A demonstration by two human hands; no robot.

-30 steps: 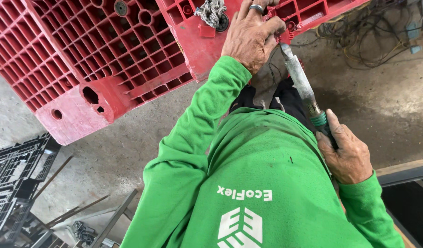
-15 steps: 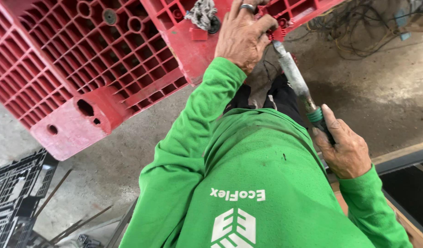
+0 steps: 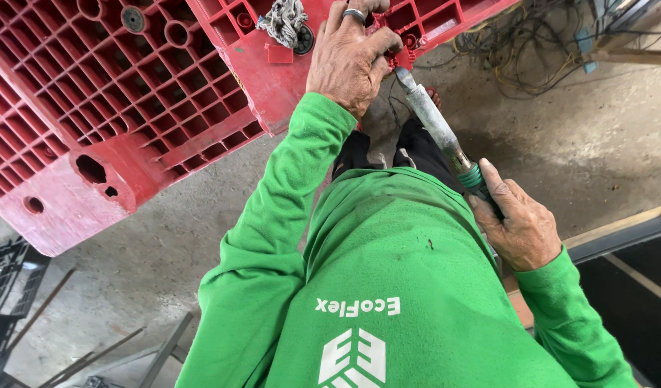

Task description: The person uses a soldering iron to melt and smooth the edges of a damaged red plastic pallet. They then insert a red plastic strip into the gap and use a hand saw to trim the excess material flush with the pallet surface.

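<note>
item: red moulded plastic pallet with grid ribs (image 3: 129,108), tilted on grey concrete floor (image 3: 596,144). left hand (image 3: 348,61), ringed, fingers clamped on its broken edge to steady it. right hand (image 3: 520,230) fingers wrapped round green-handled metal rod tool (image 3: 438,126), tip touching that edge beside the left hand. tangled wires (image 3: 517,36) beyond.

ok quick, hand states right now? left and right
Left hand: closed, pinching a small part on the edge of the red pallet.
Right hand: closed around the handle of the long metal tool.
</note>
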